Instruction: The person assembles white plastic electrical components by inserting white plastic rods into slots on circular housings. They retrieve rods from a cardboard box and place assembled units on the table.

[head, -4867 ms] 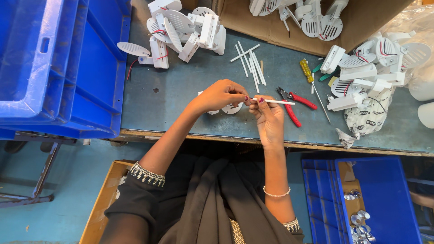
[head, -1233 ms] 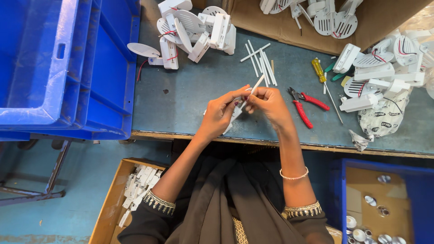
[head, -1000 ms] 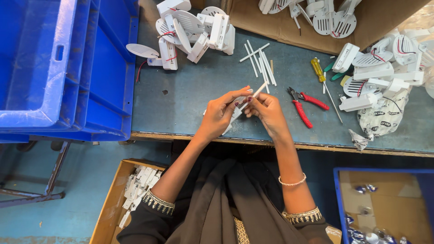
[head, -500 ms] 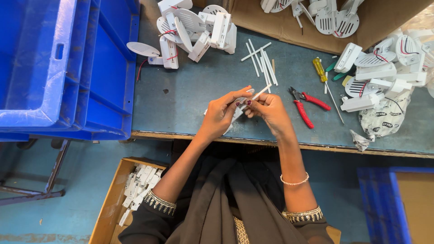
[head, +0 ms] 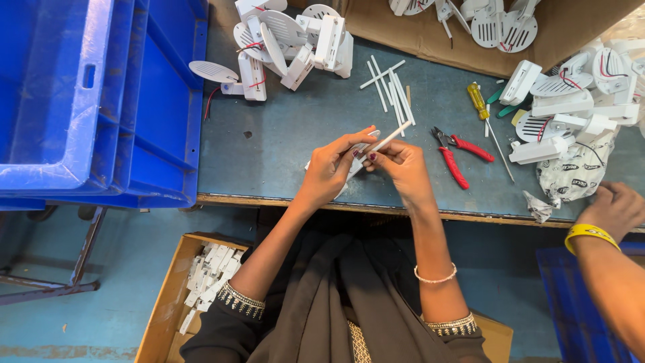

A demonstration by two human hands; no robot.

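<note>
Your left hand (head: 330, 168) and right hand (head: 402, 168) meet over the bench (head: 295, 128), fingers pinched on one white tube (head: 390, 138) slanting up to the right; pliers (head: 457, 156) lie just right of your right hand, spare tubes (head: 393, 84) beyond it

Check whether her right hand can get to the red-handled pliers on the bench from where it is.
Probably yes. The red-handled pliers lie on bare bench just beside the right hand with nothing between, but its fingers pinch a white stick, so it would have to let go first.
</note>
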